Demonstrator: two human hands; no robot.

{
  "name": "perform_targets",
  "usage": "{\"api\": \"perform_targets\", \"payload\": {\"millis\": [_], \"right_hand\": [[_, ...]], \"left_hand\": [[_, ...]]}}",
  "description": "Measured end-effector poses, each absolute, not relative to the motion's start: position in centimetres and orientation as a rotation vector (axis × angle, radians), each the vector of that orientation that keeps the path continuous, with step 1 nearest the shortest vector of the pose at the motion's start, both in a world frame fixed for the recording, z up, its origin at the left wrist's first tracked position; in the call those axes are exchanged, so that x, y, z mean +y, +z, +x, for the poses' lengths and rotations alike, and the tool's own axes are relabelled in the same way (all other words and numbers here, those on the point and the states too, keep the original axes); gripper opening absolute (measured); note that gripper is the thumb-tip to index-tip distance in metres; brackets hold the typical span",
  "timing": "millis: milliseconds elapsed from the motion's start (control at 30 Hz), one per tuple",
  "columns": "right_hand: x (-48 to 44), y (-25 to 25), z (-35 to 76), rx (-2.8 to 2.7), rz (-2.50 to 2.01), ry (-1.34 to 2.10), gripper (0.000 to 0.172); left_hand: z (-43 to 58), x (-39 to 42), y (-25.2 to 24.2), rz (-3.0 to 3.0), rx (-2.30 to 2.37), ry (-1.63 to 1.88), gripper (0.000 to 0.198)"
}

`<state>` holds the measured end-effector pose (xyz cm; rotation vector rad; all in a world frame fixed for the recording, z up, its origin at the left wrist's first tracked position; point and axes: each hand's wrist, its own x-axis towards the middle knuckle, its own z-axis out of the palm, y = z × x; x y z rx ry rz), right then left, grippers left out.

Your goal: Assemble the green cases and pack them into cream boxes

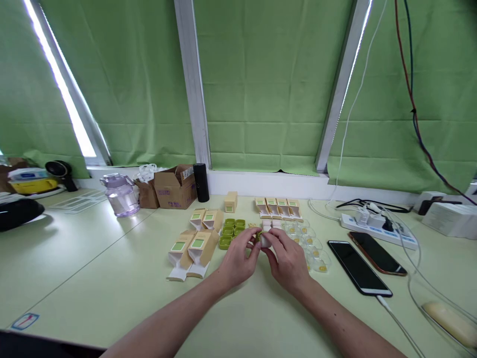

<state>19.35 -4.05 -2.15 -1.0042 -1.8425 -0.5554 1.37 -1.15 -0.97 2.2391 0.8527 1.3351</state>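
Note:
My left hand (238, 256) and my right hand (288, 258) meet over the middle of the pale green table (93, 278). Together their fingertips pinch a small whitish piece with a green part (263, 239). Just behind them lie several small green trays (231, 231). To the left lie open tan cartons with green labels (194, 248). A row of the same cartons (278, 208) stands behind, plus a single closed one (230, 202). Clear plastic shells with yellow dots (313, 248) lie to the right of my right hand.
Two phones (359, 273) (377, 252) lie at the right, one on a cable, beside a white power strip (378, 228). A clear jug (119, 195), brown cardboard boxes (175, 188) and a black cylinder (201, 182) stand by the window sill. Green blinds hang behind.

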Motion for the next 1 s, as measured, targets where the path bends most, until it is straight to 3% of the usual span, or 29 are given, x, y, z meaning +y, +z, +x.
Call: {"api": "perform_targets", "payload": {"millis": [567, 1000], "right_hand": [[-3.7, -2.5, 19.7, -1.934, -1.044, -0.494, 0.029], [-3.4, -3.0, 19.2, -1.998, -1.086, -0.448, 0.046]], "left_hand": [[1.5, -1.1, -1.0, 2.261, 0.869, 1.327, 0.03], [1.9, -1.7, 0.3, 2.267, 1.039, 1.19, 0.031]]}}
